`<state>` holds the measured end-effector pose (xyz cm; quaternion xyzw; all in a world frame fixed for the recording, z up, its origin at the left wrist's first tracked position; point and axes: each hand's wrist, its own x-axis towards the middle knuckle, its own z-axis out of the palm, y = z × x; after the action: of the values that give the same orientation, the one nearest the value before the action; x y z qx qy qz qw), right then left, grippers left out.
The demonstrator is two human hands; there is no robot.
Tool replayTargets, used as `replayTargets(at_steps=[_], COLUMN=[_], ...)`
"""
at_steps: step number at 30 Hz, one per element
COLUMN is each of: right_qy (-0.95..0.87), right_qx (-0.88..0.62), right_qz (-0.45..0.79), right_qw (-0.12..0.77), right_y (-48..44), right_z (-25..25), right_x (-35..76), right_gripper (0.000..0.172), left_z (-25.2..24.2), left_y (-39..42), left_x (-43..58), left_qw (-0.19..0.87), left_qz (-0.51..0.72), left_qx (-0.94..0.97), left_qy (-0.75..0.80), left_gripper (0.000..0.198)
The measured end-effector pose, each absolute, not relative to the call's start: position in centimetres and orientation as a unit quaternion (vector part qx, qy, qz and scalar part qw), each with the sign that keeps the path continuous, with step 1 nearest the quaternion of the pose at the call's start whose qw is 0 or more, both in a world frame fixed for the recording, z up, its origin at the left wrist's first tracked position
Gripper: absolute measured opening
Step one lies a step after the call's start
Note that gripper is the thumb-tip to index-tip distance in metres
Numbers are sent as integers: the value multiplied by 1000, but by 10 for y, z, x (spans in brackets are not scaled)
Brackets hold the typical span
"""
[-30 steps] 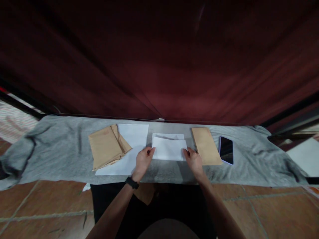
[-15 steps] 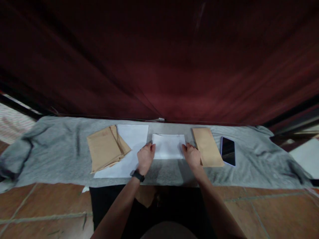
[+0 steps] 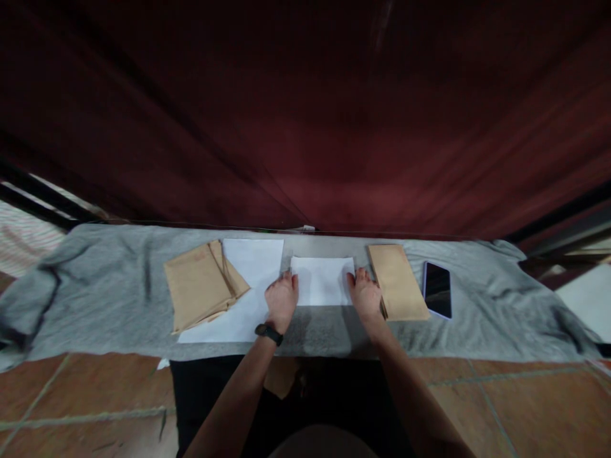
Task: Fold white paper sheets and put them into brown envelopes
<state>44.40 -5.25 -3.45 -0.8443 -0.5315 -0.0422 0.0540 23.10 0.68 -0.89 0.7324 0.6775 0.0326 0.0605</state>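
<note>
A folded white paper lies flat on the grey cloth in front of me. My left hand, with a black watch on its wrist, rests on the paper's left edge, fingers stretched forward and pressed down. On the paper's right edge my right hand lies the same way. Neither hand lifts the paper. Several brown envelopes lie fanned to the left on a larger white sheet. One brown envelope lies just right of my right hand.
A dark phone lies face up right of the single envelope. A dark red curtain hangs behind the cloth. Reddish floor tiles show in front, and the cloth bunches at its far left end.
The paper's lower part has been folded up over the rest; it now lies as a smaller flat rectangle. Both hands slid forward along its side edges.
</note>
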Motion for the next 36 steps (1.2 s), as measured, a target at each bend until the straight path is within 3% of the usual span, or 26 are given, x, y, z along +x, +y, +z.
replayTargets(at_steps=[11,16,25,33,36], right_qy=[-554,-654,-664,-661,-657], right_qx=[-810,-718,-725,-734,-737], right_qz=[-94,-48,-20,-14,-5], right_qw=[168,234,178,159,159], right_y=[-57,-52,-53,-57,-57], right_z=[-28,-29,-64,-57,-56], right_x=[435,403,390,391,390], right_gripper=[43,48,50,52,53], left_z=[-24,-25,-23,-8,-7], left_y=[5,5,4,2,-4], left_x=[231,231,232,235,250], left_qw=[16,7,17,14,3], left_qz=[51,54,55,65,102], left_qx=[756,761,759,745,791], left_qy=[652,647,648,664,603], left_gripper=[37,35,35,33,36])
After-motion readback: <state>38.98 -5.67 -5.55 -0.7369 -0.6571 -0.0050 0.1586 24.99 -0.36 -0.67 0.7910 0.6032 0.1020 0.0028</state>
